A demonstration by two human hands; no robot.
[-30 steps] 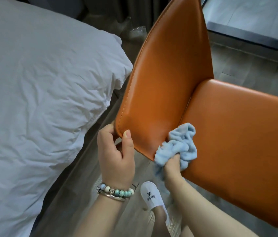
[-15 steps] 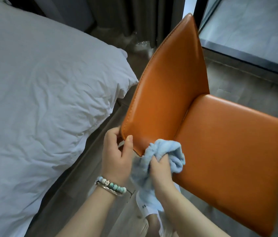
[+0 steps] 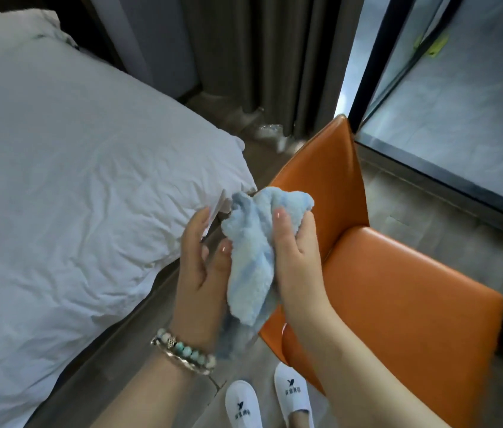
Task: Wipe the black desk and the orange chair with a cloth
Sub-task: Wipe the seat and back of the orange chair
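At frame centre, your right hand [image 3: 296, 251] grips the bunched blue cloth [image 3: 253, 251], fingers curled round it; your left hand [image 3: 201, 270] sits just beside, fingers loosely spread. Behind, the orange chair [image 3: 398, 291] fills the lower right, bed [image 3: 74, 180] at left

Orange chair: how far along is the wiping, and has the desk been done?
Done: a second ago the cloth was rubbing the lower backrest corner of the orange chair. In hand: it is now lifted off, bunched in the grip of the right hand, with the left hand open beside it, likely refolding. Left: possibly the seat; the black desk is out of view, so unknown.
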